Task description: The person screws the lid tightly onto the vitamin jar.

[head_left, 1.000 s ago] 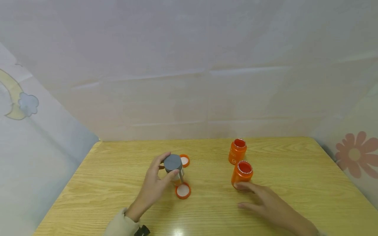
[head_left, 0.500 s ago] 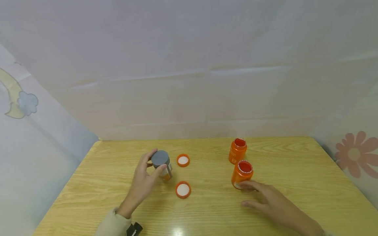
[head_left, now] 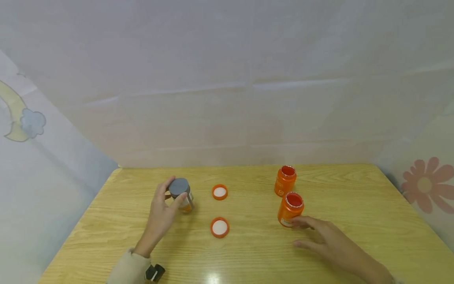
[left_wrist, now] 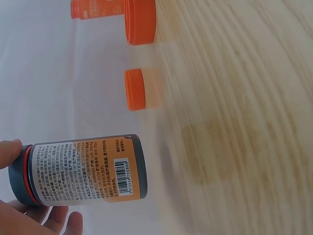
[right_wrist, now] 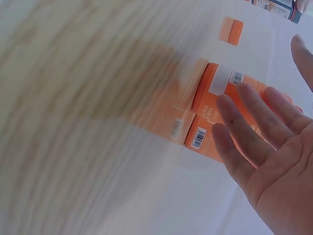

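My left hand (head_left: 162,219) grips a dark grey jar (head_left: 179,187) near its lid, thumb on one side and fingers on the other. In the left wrist view the jar's printed white-and-orange label (left_wrist: 83,171) faces the camera, and its base appears slightly off the table. An open orange jar (head_left: 290,211) stands upright at the right, close in front of a second open orange jar (head_left: 285,181). Beside the nearer one is my right hand (head_left: 330,244), fingers extended and spread; whether a fingertip touches it, I cannot tell.
Two orange screw lids with white liners lie on the wooden table (head_left: 248,252), a far lid (head_left: 220,192) and a near lid (head_left: 220,227). A pale cloth wall (head_left: 227,118) rises behind the table's back edge.
The left hand has carried the grey jar leftward, away from the two lids. My right hand has shifted slightly to the right. Both orange jars and the lids stay put.
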The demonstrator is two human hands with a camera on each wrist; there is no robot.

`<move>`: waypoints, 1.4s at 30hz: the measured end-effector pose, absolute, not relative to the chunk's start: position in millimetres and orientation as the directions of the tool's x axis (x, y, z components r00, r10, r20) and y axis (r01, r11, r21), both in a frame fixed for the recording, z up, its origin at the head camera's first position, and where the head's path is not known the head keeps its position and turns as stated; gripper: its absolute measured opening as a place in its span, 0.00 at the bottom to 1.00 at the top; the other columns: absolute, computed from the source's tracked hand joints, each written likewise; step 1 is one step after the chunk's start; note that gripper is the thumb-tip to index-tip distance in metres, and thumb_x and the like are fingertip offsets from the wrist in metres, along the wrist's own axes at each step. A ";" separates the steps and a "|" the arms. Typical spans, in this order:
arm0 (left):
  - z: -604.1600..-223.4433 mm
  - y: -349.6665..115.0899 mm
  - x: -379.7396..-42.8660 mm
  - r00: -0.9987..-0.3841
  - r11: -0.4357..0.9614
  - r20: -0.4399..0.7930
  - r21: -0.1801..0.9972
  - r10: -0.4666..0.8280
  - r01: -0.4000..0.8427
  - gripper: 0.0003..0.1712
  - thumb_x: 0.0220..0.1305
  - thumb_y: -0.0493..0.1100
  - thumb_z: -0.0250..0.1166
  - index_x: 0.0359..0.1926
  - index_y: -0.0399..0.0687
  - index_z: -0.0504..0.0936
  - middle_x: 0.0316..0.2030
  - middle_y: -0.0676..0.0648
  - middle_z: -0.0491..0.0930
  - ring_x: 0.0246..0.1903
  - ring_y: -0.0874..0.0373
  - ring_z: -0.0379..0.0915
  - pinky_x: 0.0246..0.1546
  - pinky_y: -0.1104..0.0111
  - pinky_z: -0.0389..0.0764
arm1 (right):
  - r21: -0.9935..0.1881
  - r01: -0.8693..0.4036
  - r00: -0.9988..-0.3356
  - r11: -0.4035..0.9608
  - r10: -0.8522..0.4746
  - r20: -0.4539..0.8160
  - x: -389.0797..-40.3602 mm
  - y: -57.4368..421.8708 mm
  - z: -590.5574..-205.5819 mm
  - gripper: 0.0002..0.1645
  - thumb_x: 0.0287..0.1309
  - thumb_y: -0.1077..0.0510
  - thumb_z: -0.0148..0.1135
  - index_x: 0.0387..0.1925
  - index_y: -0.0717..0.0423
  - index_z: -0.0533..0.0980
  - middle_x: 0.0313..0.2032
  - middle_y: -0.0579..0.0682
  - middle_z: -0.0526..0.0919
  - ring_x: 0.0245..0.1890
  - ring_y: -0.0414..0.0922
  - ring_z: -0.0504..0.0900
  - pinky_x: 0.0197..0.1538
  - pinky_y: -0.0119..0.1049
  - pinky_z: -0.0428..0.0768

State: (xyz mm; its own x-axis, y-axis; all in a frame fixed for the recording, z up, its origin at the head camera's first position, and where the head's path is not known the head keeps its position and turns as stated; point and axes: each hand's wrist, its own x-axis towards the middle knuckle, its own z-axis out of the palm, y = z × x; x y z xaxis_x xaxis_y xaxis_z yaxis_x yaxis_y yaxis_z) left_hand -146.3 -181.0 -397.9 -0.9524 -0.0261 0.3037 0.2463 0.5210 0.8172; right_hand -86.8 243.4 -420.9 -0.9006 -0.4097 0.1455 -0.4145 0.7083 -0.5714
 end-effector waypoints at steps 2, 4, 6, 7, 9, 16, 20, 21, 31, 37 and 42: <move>-398.4 -183.5 -147.6 -0.958 0.517 0.286 0.825 -0.033 0.228 0.37 0.68 0.41 0.64 0.72 0.36 0.60 0.65 0.35 0.66 0.60 0.43 0.66 0.60 0.47 0.70 | -0.565 -0.410 -0.903 0.716 -0.406 0.141 -87.0 244.1 -420.2 0.25 0.60 0.41 0.66 0.57 0.39 0.76 0.52 0.35 0.84 0.51 0.39 0.82 0.52 0.40 0.82; -399.3 -185.7 -148.9 -0.962 0.514 0.272 0.831 -0.039 0.214 0.37 0.69 0.41 0.64 0.72 0.36 0.59 0.65 0.35 0.65 0.60 0.43 0.65 0.61 0.48 0.69 | -0.563 -0.408 -0.905 0.719 -0.402 0.142 -87.2 244.6 -419.7 0.25 0.60 0.41 0.66 0.57 0.40 0.76 0.51 0.35 0.85 0.50 0.39 0.82 0.51 0.40 0.82; -400.2 -187.6 -150.0 -0.964 0.511 0.261 0.835 -0.046 0.202 0.37 0.69 0.42 0.63 0.73 0.36 0.59 0.65 0.35 0.65 0.60 0.43 0.65 0.61 0.47 0.69 | -0.566 -0.407 -0.905 0.717 -0.401 0.142 -87.6 245.1 -419.4 0.25 0.60 0.42 0.66 0.57 0.40 0.77 0.51 0.35 0.85 0.50 0.39 0.82 0.51 0.40 0.82; -400.7 -188.5 -150.4 -0.965 0.510 0.256 0.837 -0.048 0.197 0.37 0.69 0.42 0.63 0.73 0.37 0.58 0.65 0.35 0.65 0.60 0.43 0.64 0.61 0.47 0.68 | -0.566 -0.407 -0.905 0.717 -0.401 0.142 -87.8 245.3 -419.2 0.24 0.60 0.42 0.66 0.57 0.40 0.77 0.51 0.35 0.85 0.50 0.39 0.82 0.51 0.40 0.82; -402.1 -190.2 -151.2 -0.968 0.507 0.246 0.841 -0.051 0.187 0.37 0.69 0.42 0.63 0.73 0.37 0.58 0.65 0.35 0.65 0.61 0.43 0.64 0.62 0.47 0.68 | -0.574 -0.400 -0.907 0.714 -0.400 0.135 -88.0 245.9 -418.9 0.24 0.60 0.42 0.66 0.57 0.40 0.77 0.52 0.36 0.85 0.50 0.39 0.82 0.51 0.40 0.82; -407.8 -195.6 -151.0 -0.975 0.508 0.214 0.847 -0.057 0.156 0.38 0.70 0.43 0.62 0.73 0.35 0.56 0.65 0.34 0.64 0.61 0.43 0.62 0.62 0.47 0.67 | -0.585 -0.372 -0.917 0.721 -0.384 0.110 -87.9 247.2 -418.6 0.24 0.60 0.41 0.65 0.57 0.38 0.77 0.54 0.35 0.83 0.52 0.37 0.80 0.52 0.39 0.81; -409.6 -197.8 -151.3 -0.976 0.515 0.209 0.844 -0.057 0.151 0.38 0.71 0.44 0.61 0.74 0.35 0.55 0.65 0.33 0.64 0.61 0.43 0.62 0.62 0.47 0.68 | -0.586 -0.363 -0.923 0.725 -0.367 0.118 -87.9 246.6 -419.6 0.23 0.60 0.41 0.66 0.55 0.38 0.77 0.53 0.34 0.84 0.51 0.36 0.80 0.51 0.39 0.82; -409.9 -198.2 -151.6 -0.977 0.516 0.208 0.844 -0.056 0.150 0.38 0.71 0.44 0.61 0.74 0.35 0.55 0.65 0.33 0.64 0.61 0.43 0.62 0.62 0.47 0.68 | -0.588 -0.360 -0.924 0.725 -0.362 0.119 -87.8 246.3 -419.8 0.22 0.60 0.42 0.66 0.55 0.38 0.78 0.52 0.34 0.84 0.51 0.37 0.80 0.51 0.39 0.82; -407.9 -200.4 -147.9 -0.981 0.521 0.188 0.842 -0.045 0.137 0.41 0.70 0.47 0.62 0.75 0.38 0.52 0.67 0.33 0.60 0.63 0.42 0.59 0.61 0.47 0.67 | -0.590 -0.365 -0.923 0.720 -0.361 0.130 -88.3 246.5 -420.2 0.22 0.59 0.42 0.67 0.54 0.40 0.78 0.52 0.34 0.84 0.50 0.38 0.81 0.51 0.39 0.82; -404.1 -198.3 -139.9 -0.972 0.512 0.227 0.843 -0.063 0.164 0.42 0.68 0.45 0.64 0.74 0.38 0.54 0.69 0.34 0.58 0.65 0.42 0.57 0.61 0.49 0.66 | -0.594 -0.345 -0.930 0.727 -0.352 0.109 -88.5 248.0 -417.3 0.23 0.59 0.41 0.66 0.55 0.40 0.78 0.52 0.35 0.84 0.51 0.41 0.82 0.51 0.39 0.82; -405.0 -196.5 -134.4 -0.959 0.523 0.269 0.832 -0.086 0.186 0.41 0.67 0.42 0.66 0.73 0.37 0.56 0.67 0.34 0.58 0.63 0.43 0.58 0.58 0.55 0.66 | -0.577 -0.329 -0.938 0.748 -0.329 0.109 -88.6 251.2 -417.0 0.23 0.58 0.40 0.67 0.53 0.39 0.78 0.51 0.35 0.84 0.50 0.38 0.81 0.51 0.40 0.83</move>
